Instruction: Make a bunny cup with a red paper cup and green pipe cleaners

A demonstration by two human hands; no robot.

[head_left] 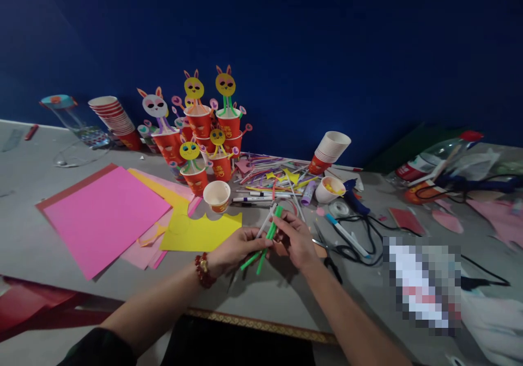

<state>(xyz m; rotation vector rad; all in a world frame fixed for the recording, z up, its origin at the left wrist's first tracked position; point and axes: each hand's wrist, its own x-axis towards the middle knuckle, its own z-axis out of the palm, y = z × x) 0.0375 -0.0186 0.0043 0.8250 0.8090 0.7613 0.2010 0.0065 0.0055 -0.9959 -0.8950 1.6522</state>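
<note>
Above the front part of the table, both hands are closed on a small bunch of green straws (274, 225). My left hand (237, 249), with a beaded bracelet at the wrist, pinches them around their middle, and two green ends stick out below its fingers. Near the upper end, the fingers of my right hand (297, 241) grip the same bunch. A thin white stick (266, 220) slants beside the straws; whether a hand holds it, I cannot tell. Just behind is a paper cup (218, 197). Black-handled scissors (333, 268) lie partly hidden beside my right wrist.
Red cups with paper rabbit figures (198, 121) stand at the back. Pink (108, 213) and yellow sheets (204, 234) lie left. Loose coloured straws (261, 172), a glue gun (354, 197) with its black cord, and a bottle (433, 159) are to the right.
</note>
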